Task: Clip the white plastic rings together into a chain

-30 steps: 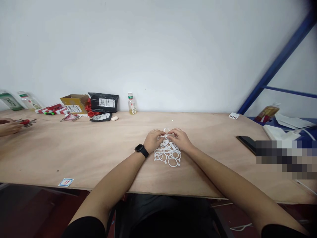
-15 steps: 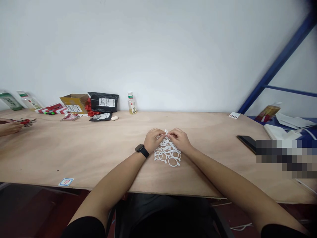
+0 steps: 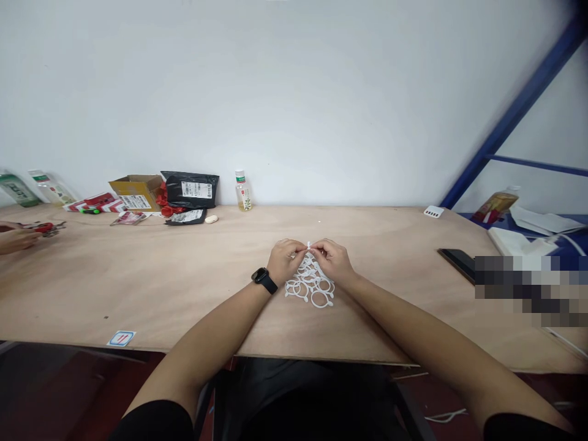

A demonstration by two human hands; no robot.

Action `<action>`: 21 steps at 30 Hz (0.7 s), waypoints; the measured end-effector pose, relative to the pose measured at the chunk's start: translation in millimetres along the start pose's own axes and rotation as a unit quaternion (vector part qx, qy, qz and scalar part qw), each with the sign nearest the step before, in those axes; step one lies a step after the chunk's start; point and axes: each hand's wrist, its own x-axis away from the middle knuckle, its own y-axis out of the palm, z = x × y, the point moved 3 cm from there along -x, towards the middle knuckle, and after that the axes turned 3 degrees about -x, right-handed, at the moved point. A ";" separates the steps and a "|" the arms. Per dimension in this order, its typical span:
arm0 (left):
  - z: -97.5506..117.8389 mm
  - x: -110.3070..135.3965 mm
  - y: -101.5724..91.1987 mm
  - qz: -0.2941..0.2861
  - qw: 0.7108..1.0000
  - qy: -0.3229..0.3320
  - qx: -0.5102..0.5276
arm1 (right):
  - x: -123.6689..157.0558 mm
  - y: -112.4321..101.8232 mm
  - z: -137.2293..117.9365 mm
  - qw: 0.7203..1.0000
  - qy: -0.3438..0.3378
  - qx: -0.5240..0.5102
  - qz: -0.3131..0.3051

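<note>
A pile of white plastic rings (image 3: 312,286) lies on the wooden table (image 3: 184,288) in front of me. My left hand (image 3: 285,260), with a black watch (image 3: 263,279) on its wrist, and my right hand (image 3: 331,260) meet at the far end of the pile. Both pinch one small white ring piece (image 3: 309,246) between their fingertips, just above the pile. The fingers of both hands are curled closed.
At the back left stand a cardboard box (image 3: 135,192), a black parcel bag (image 3: 190,190), red bits and a small bottle (image 3: 242,191). Another person's hand (image 3: 16,237) works at the far left edge. A black phone (image 3: 458,260) lies on the right, beside a blue rack (image 3: 514,116).
My hands have barely moved; the white piece pinched between them looks folded narrower than a second ago. The view has shifted slightly.
</note>
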 end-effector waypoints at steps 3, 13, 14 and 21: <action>-3.5 -1.2 0.9 -0.006 1.000 -0.009 -0.022 | -4.2 -0.4 1.0 1.000 0.010 -0.014 -0.015; -24.8 0.2 -0.1 -0.036 0.998 -0.024 -0.037 | -16.5 -42.0 72.3 0.978 0.059 0.069 -0.189; -25.0 0.3 0.0 -0.038 0.998 -0.026 -0.036 | -15.4 -44.3 79.7 0.972 0.058 0.073 -0.214; -21.5 -0.6 1.3 -0.026 0.998 -0.031 -0.047 | -12.6 -41.8 84.3 0.957 0.063 0.068 -0.274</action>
